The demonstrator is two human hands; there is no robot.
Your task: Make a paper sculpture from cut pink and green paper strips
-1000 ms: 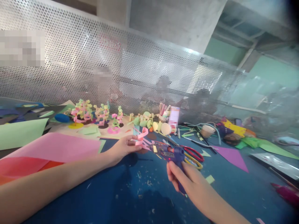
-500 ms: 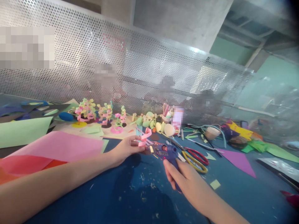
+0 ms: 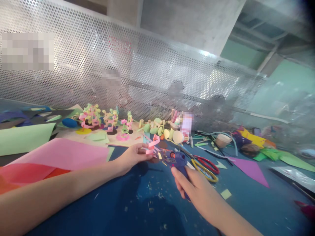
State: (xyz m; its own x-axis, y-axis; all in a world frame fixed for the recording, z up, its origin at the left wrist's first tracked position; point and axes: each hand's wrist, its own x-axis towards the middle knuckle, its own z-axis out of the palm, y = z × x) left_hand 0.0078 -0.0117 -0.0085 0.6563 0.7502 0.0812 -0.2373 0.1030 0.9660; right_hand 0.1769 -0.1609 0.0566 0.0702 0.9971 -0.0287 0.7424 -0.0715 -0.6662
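My left hand pinches a curled pink strip, which looks like paper or foam, between thumb and fingers. In my right hand is a blue hot glue gun, its handle wrapped by my fingers. The gun's nozzle points left, close to the strip's lower end; whether they touch I cannot tell. A small red light glows near my right thumb. Scissors with red handles and scissors with yellow handles lie just beyond the gun.
Pink sheets and a pale green sheet spread at the left. Curly strip figures stand at the back. A purple sheet lies right, near a paper cup. A perforated metal screen borders the blue table; people are behind it.
The glue gun and my right hand have shifted very slightly left. My left hand keeps its hold on the pink strip in the same place.
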